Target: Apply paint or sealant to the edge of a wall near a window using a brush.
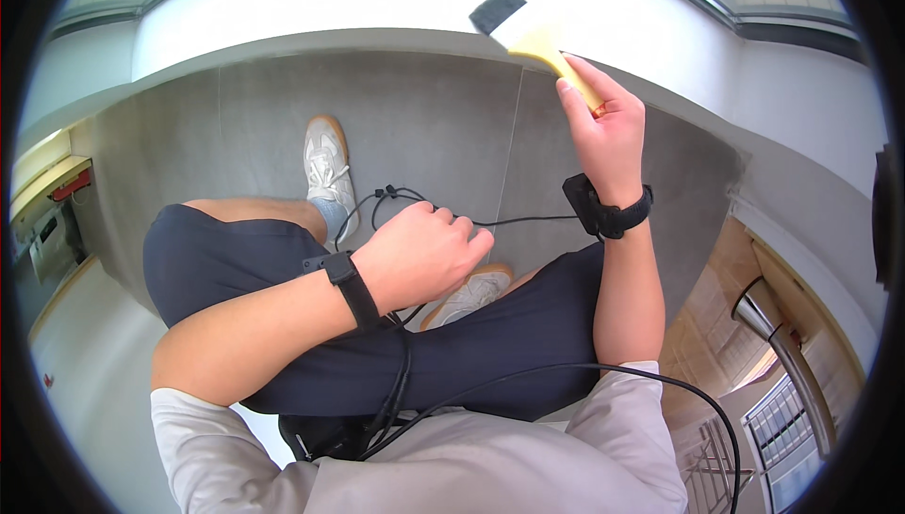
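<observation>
R hand (pixel 608 123) is reaching fwd & up toward the white ledge (pixel 311 5), thumb & fingers closing round the handle of a flat brush (pixel 547 49), grip approx. at the handle's rear end. Brush is pointing up-L, away from the person, its yellow handle slanting, its dark grey bristles (pixel 498 10) showing against the ledge; can't tell if they're touching it or just hovering over. L hand (pixel 419 255) is hanging lower & nearer the body, in front of the lap, back facing up, fingers curling in loosely; palm side's hidden, so can't tell if it's holding anything. Both wrists are wearing black gear: a strap (pixel 358 295) on the L, a band w/ a boxy unit (pixel 586 205) on the R. A thin black cable (pixel 528 221) is running btwn the two, passing behind L hand, w/ a looped bit near the foot. A 2nd, thicker cord (pixel 660 374) is curving across the lap & off past the R arm. Below, grey floor tiles (pixel 424 108) are showing, one pale sneaker (pixel 325 156) resting there, the other (pixel 468 297) peeking out under L hand. Dark shorts (pixel 528 354) are covering the thighs.
</observation>
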Available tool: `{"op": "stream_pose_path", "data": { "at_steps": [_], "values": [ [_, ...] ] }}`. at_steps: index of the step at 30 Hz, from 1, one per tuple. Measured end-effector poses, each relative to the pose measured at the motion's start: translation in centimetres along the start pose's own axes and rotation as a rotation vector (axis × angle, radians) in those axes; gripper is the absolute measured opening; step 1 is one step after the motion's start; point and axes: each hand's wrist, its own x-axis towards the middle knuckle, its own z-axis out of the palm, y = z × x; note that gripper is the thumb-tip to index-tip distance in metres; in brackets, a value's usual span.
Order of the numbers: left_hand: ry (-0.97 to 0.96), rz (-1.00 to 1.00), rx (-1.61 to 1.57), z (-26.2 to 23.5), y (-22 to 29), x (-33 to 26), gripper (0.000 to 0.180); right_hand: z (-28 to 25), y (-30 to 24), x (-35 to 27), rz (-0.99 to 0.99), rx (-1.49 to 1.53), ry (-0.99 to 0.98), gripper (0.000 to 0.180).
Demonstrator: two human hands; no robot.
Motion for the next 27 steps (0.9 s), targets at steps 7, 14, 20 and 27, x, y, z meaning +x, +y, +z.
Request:
{"op": "stream_pose_path", "data": {
  "at_steps": [7, 14, 20, 27],
  "values": [
    [0.01, -0.008, -0.011, -0.13, -0.05, 0.03, 0.024, 0.21, -0.07, -0.03, 0.014, 0.021, -0.005, 0.027],
    [0.006, -0.006, -0.005, 0.09, -0.11, 0.07, 0.024, 0.22, -0.09, 0.09, 0.051, 0.035, -0.04, 0.028],
    [0.005, -0.006, -0.017, 0.14, -0.16, 0.17, 0.024, 0.24, -0.21, 0.12, 0.05, 0.041, -0.031, 0.028],
    [0.009, -0.011, -0.006, -0.02, -0.24, 0.23, 0.025, 0.44, 0.03, 0.15, 0.039, 0.034, 0.0, 0.028]
  ]
}}
